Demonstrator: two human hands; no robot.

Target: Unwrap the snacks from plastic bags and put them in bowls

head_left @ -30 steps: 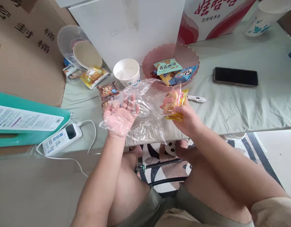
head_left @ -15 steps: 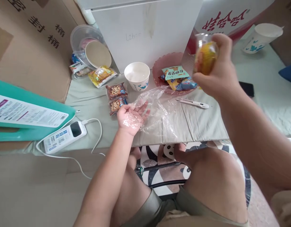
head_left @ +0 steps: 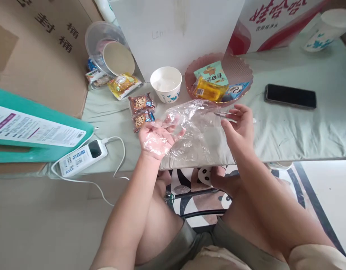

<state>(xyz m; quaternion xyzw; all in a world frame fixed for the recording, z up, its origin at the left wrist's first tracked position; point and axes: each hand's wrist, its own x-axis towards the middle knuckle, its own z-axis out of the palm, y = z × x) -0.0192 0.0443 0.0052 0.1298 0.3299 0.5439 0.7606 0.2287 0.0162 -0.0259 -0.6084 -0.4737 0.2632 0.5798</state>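
Observation:
My left hand (head_left: pixel 157 141) is palm up with its fingers apart, and clear plastic film covers the palm. That film belongs to a transparent plastic bag (head_left: pixel 197 140) spread to the right over the cloth. My right hand (head_left: pixel 240 129) is by the bag's right side, thumb and fingers apart, with nothing in it. Under its fingers lies a utility knife (head_left: pixel 222 114), mostly hidden. Behind, a pink ribbed bowl (head_left: pixel 239 67) holds a yellow snack packet (head_left: pixel 211 90), a green packet (head_left: pixel 211 73) and a blue packet (head_left: pixel 236 90). Two cookie packs (head_left: pixel 141 103) lie beyond my left hand.
A white paper cup (head_left: pixel 166 84) stands left of the bowl. Another yellow packet (head_left: pixel 124 85) lies by a tipped cup (head_left: pixel 118 59) at the back left. A phone (head_left: pixel 290 96) rests on the right. A power strip (head_left: pixel 83 158) and green jug (head_left: pixel 40 131) are left.
The yellow packet has left my right hand and now lies in the pink bowl. My right hand has come down and left, to the bag. My left hand stays in place.

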